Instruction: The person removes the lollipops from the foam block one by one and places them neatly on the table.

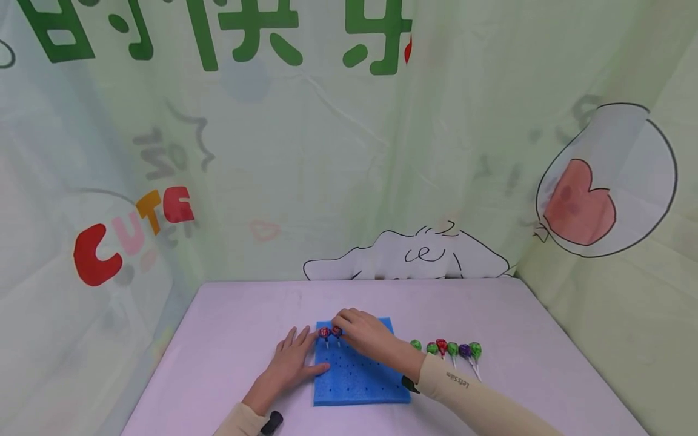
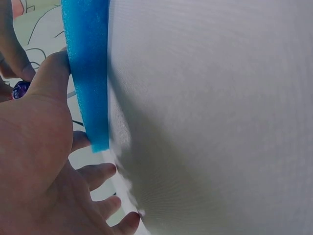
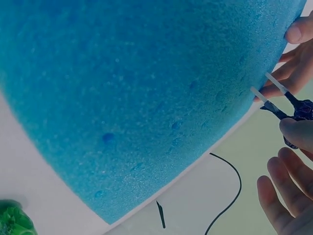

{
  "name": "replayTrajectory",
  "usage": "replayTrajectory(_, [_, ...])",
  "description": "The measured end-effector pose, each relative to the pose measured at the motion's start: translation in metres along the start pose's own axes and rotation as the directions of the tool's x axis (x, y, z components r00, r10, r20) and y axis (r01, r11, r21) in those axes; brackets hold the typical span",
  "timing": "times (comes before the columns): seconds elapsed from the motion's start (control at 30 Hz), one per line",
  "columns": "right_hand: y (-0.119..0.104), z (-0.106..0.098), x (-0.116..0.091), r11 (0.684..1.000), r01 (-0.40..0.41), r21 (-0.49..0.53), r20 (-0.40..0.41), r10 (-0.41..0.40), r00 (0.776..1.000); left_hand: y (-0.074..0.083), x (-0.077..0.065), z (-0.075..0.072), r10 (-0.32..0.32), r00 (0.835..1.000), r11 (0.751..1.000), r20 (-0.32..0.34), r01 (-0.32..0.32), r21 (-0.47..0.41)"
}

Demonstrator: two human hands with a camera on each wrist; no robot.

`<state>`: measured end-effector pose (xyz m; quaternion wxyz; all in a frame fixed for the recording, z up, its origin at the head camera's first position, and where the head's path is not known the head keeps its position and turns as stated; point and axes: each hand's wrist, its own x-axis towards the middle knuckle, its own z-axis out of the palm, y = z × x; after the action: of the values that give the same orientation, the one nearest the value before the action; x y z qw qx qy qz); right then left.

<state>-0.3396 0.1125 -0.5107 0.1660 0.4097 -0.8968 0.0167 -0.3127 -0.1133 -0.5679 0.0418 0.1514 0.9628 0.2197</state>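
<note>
A blue foam board (image 1: 349,384) with rows of small holes lies on the table. Two dark red-and-purple lollipops stand side by side near its far left corner, sticks down in the foam. My right hand (image 1: 366,334) pinches the head of the right-hand lollipop (image 1: 337,332); in the right wrist view its thumb (image 3: 299,134) presses on the wrapper. The other lollipop (image 1: 325,332) stands just left of it. Fingers spread, my left hand (image 1: 289,362) rests along the board's left side, thumb on the near part. The left wrist view shows this hand (image 2: 36,147) against the foam edge (image 2: 88,73).
To the right of the board lies a row of wrapped lollipops, among them a red one (image 1: 442,346), a purple one (image 1: 465,350) and several green ones such as the rightmost (image 1: 475,350). A pale cloth covers the table (image 1: 240,321). Printed curtains (image 1: 262,151) hang around it.
</note>
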Motion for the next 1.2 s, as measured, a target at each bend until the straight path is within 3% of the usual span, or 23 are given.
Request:
replayTrajectory(0.23, [-0.001, -0.005, -0.001, 1.000, -0.008, -0.009, 0.016, 0.008, 1.000, 0.000, -0.002, 0.000, 0.007, 1.000, 1.000, 0.002, -0.007, -0.011])
replayTrajectory(0.6, [0.007, -0.014, 0.004, 0.999, -0.019, 0.046, -0.050, 0.021, 0.999, -0.002, 0.001, 0.000, 0.006, 1.000, 1.000, -0.001, -0.006, -0.008])
replayTrajectory(0.77, [0.007, -0.023, 0.003, 0.985, -0.097, 0.144, -0.002, 0.098, 0.995, -0.003, 0.001, 0.001, 0.017, 1.000, 1.000, -0.005, -0.017, -0.010])
replayTrajectory(0.93, [0.009, -0.029, 0.000, 0.923, -0.224, 0.313, 0.107, 0.200, 0.974, -0.003, 0.000, 0.003, 0.023, 1.000, 1.000, -0.007, -0.023, -0.003])
replayTrajectory(1.2, [0.021, -0.024, -0.009, 0.736, -0.311, 0.601, 0.244, 0.202, 0.949, -0.002, 0.000, 0.002, 0.020, 1.000, 1.000, -0.012, -0.020, 0.004])
